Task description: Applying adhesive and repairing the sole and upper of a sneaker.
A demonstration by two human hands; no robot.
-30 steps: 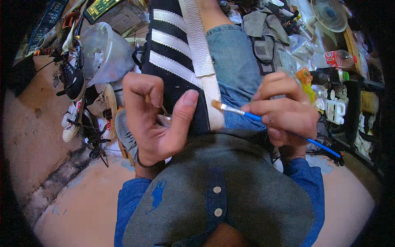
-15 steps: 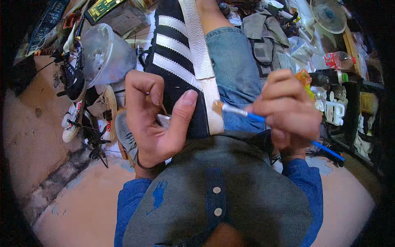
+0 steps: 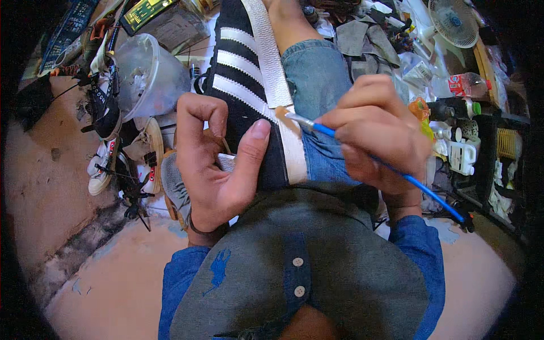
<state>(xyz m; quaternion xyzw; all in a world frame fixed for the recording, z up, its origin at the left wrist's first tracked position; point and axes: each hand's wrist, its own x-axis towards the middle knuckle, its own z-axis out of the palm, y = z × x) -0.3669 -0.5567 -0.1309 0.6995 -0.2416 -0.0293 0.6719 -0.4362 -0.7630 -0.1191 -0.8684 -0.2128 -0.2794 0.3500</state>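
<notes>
A black sneaker [image 3: 238,76] with white zigzag-edged stripes lies across my lap, its side facing up. My left hand [image 3: 218,164] grips its near end, thumb pressed on the black upper and fingers curled; part of the grip is hidden. Along the sole edge runs a white textured strip [image 3: 265,54], which stops partway. Below that end a smooth cream band [image 3: 293,153] shows. My right hand [image 3: 385,133] is closed around a paintbrush [image 3: 326,130] with a blue handle. Its tan bristles touch the cream band right by the strip's end.
At the left, several shoes [image 3: 105,164] sit near a translucent plastic bucket [image 3: 156,73]. To the right are a clear bottle [image 3: 467,85] with a red label, a white jug [image 3: 462,156] and a small fan [image 3: 453,21]. Grey cloth pieces [image 3: 368,42] lie beyond my knee.
My right hand has moved the brush away from me and slightly left, up the cream band to the textured strip's end. My left hand keeps its hold on the sneaker.
</notes>
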